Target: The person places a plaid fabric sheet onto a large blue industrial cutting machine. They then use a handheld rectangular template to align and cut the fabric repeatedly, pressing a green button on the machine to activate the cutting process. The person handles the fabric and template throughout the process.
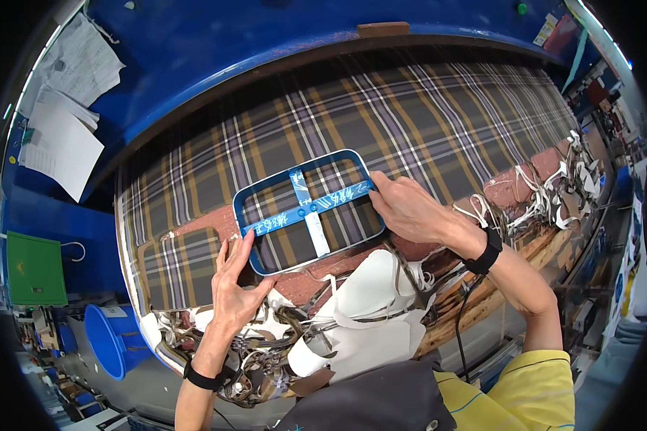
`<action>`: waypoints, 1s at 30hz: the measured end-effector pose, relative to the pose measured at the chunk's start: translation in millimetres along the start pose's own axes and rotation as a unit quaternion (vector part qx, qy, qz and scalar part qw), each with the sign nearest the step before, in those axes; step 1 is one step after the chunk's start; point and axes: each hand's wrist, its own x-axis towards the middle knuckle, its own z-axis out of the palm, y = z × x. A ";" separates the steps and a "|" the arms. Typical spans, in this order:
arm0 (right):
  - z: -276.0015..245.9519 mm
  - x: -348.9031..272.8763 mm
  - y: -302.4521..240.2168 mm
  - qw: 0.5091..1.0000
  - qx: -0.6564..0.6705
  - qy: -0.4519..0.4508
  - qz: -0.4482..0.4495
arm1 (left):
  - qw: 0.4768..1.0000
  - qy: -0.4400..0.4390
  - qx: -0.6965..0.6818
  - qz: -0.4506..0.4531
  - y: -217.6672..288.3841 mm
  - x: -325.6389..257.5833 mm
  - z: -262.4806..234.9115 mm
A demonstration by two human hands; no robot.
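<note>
A blue cutting die, a rounded rectangular frame with crossed bars and white handwriting, rests tilted over dark plaid fabric. Around its lower left corner is my left hand, a fingertip against the left wall and the thumb by the lower edge. My right hand grips the right end, thumb and fingers at the upper right corner. The die's lower side lies by the fabric's ragged edge, where reddish board shows. A cut-out in the fabric is visible left of the die, beside a plaid piece.
White scraps and tangled offcuts lie along the near edge. A blue machine body with a brown block spans the back. Papers hang at left, above a green box and a blue bin. A black cable hangs at right.
</note>
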 end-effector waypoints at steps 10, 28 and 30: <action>3.0 -2.7 0.5 1.000 0.007 0.017 0.011 | 0.997 0.009 -0.054 -0.045 7.5 2.8 3.0; 7.5 -47.1 -24.2 0.998 -0.011 0.026 0.054 | 0.999 0.038 -0.003 -0.015 11.6 -1.3 5.8; 7.8 -46.8 -25.3 0.995 0.018 0.024 0.096 | 0.999 0.042 -0.003 -0.017 10.6 -2.4 7.0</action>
